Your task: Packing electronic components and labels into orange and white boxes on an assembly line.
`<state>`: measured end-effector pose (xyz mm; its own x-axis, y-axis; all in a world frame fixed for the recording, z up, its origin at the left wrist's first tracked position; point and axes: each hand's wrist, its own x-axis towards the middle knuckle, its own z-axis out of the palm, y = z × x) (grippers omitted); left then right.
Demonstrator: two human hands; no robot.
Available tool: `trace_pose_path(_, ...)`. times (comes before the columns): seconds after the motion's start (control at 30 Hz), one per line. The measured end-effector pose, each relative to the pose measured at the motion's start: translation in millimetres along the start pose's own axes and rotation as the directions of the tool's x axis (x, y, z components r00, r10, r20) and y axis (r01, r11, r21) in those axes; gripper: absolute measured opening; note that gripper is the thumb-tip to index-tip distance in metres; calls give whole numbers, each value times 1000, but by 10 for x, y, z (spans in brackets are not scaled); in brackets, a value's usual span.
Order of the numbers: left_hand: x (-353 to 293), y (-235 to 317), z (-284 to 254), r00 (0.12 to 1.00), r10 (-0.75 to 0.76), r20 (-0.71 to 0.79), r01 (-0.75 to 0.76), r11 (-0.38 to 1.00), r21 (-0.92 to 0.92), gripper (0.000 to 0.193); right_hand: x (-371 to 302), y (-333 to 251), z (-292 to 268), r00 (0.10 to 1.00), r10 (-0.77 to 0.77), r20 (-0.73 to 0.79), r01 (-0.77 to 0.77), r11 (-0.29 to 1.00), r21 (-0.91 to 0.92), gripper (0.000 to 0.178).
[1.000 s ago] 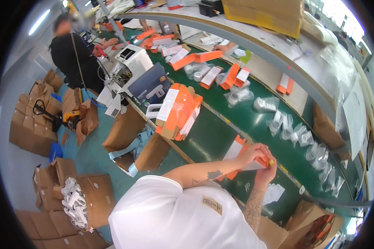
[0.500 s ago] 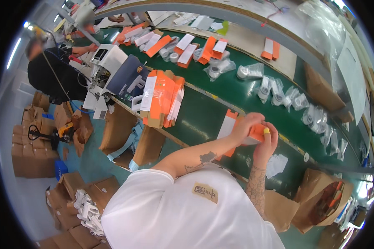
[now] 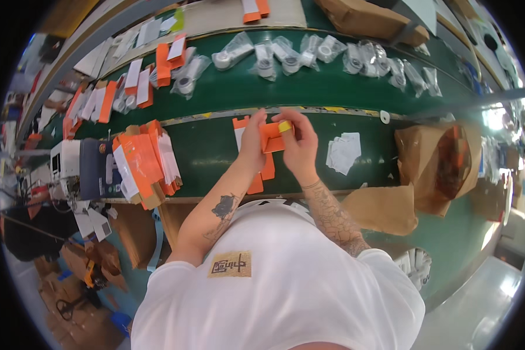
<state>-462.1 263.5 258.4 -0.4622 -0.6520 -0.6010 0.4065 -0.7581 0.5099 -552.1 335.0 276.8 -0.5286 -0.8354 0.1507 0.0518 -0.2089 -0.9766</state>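
While before they worked rightward, both hands [image 3: 277, 143] now hold the orange carton [image 3: 272, 137] centred.

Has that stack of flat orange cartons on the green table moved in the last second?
Cannot tell. The stack of orange cartons sits elsewhere in the picture, but the green table shifted with it, so the head camera turned; it lies at the near edge throughout.

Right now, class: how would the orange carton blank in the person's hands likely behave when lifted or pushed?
The orange carton blank looks thin and flat, so probably light and bendy. Left hand and right hand pinch it easily. It would likely slide, not roll, on the green bench.
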Motion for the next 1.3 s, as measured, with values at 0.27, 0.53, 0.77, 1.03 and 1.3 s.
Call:
trace_pose_path(0.27,-269,-26,200,996,-84,33,80,992,101,35,-56,-48,-166,977,-152,149,191,936,-296,31)
trace_pose_path(0.53,-217,-114,256,990,-116,-76,127,978,164,31,-53,-57,-226,955,-276,111,297,877,-377,32)
trace_pose_path(0.77,-48,-109,-222,932,-347,103,334,934,127,42,-155,-52,-477,936,-15,352,123,950,-287,35)
trace_pose_path(1.03,66,-218,-704,979,85,185,-182,777,603,74,-732,1614,-2348,930,-112,-351,-338,120,-933,40)
trace_pose_path(1.3,110,-377,-878,956,188,225,-293,574,764,76,-558,1381,-2315,861,-224,-456,-436,133,-890,20)
